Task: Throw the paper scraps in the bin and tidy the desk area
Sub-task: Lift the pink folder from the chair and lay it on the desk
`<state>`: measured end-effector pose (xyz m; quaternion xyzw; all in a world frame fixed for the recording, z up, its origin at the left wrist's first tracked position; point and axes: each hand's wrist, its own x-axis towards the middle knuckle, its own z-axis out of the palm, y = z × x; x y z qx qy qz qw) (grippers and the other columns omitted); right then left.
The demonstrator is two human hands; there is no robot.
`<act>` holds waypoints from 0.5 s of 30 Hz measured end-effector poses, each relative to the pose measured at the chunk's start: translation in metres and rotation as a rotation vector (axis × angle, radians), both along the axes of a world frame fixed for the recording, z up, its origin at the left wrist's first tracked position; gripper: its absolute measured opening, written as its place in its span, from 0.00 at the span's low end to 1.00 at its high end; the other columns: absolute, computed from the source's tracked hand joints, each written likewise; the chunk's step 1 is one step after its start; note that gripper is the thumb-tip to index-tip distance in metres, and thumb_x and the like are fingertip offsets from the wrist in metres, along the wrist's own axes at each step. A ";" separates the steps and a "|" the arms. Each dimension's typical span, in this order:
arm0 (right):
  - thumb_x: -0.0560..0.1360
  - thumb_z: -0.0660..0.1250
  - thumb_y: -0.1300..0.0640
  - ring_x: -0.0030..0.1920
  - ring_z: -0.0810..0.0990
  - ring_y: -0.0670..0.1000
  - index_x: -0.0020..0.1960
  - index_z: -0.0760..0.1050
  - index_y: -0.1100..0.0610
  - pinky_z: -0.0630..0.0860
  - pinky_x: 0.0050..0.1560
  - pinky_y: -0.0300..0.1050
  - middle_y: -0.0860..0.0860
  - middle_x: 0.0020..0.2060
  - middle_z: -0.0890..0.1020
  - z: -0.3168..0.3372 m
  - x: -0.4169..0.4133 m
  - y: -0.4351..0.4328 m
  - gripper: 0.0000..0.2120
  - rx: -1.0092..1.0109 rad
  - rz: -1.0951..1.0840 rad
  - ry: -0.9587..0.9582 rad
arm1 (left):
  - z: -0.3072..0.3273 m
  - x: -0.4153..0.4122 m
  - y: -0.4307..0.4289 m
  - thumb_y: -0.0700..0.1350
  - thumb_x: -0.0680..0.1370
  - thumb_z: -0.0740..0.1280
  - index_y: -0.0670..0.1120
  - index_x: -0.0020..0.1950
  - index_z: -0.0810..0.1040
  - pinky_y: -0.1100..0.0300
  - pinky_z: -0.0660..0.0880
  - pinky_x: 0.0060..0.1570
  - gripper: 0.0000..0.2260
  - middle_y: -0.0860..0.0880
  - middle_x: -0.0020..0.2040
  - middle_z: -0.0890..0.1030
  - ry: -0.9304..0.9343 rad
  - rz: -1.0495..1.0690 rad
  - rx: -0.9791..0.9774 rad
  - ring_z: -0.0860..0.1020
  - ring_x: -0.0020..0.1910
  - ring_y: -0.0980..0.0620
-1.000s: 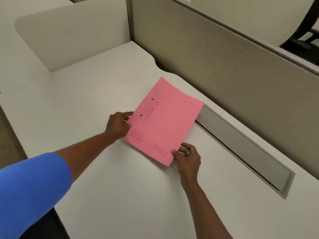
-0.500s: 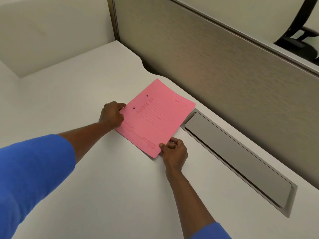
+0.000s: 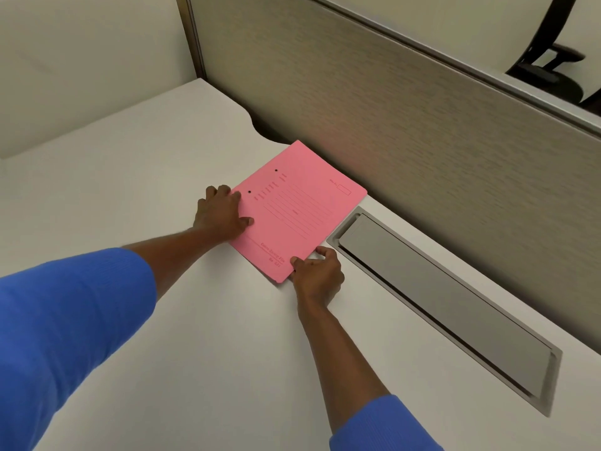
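Observation:
A pink file folder [image 3: 299, 206] with printed lines and two punched holes lies flat on the white desk [image 3: 162, 177], close against the partition. My left hand [image 3: 221, 213] holds its left edge, with the thumb lying on top of the cover. My right hand [image 3: 317, 275] pinches the folder's near corner between thumb and fingers. No paper scraps and no bin are in view.
A grey cable hatch [image 3: 439, 294] is set into the desk just right of the folder. The grey fabric partition [image 3: 422, 141] runs along the back, and a white side panel [image 3: 81, 66] stands at the left. A black office chair [image 3: 549, 70] shows beyond the partition.
The folder, held tilted above the desk a second ago, has come down and now lies flat near the partition. Both hands stayed on it, and the view has shifted closer.

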<state>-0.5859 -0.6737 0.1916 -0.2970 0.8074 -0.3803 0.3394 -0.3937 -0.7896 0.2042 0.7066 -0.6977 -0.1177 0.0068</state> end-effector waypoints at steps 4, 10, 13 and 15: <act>0.72 0.82 0.56 0.56 0.87 0.58 0.64 0.79 0.56 0.84 0.58 0.53 0.55 0.59 0.87 -0.002 0.002 0.001 0.23 -0.003 0.026 0.081 | -0.005 -0.002 -0.006 0.60 0.76 0.74 0.43 0.70 0.75 0.39 0.73 0.66 0.30 0.40 0.70 0.75 -0.012 -0.008 0.000 0.69 0.72 0.37; 0.75 0.79 0.53 0.59 0.84 0.57 0.66 0.76 0.56 0.80 0.61 0.54 0.55 0.61 0.84 -0.004 0.003 0.001 0.23 0.013 0.024 0.138 | -0.009 -0.002 -0.008 0.60 0.77 0.73 0.42 0.72 0.72 0.38 0.73 0.67 0.31 0.40 0.70 0.74 -0.011 -0.018 0.015 0.69 0.72 0.38; 0.77 0.76 0.51 0.58 0.83 0.56 0.67 0.75 0.56 0.77 0.63 0.53 0.55 0.58 0.84 -0.005 0.002 0.009 0.22 0.008 0.005 0.145 | -0.010 -0.004 -0.005 0.61 0.78 0.71 0.40 0.78 0.64 0.37 0.69 0.72 0.37 0.37 0.75 0.69 0.038 -0.008 0.001 0.67 0.75 0.35; 0.78 0.75 0.51 0.56 0.83 0.56 0.66 0.74 0.55 0.76 0.64 0.54 0.54 0.55 0.85 -0.005 0.000 0.019 0.20 0.001 0.019 0.143 | -0.011 -0.005 0.004 0.59 0.81 0.68 0.38 0.81 0.57 0.36 0.63 0.78 0.38 0.34 0.81 0.62 0.078 0.030 -0.078 0.62 0.81 0.33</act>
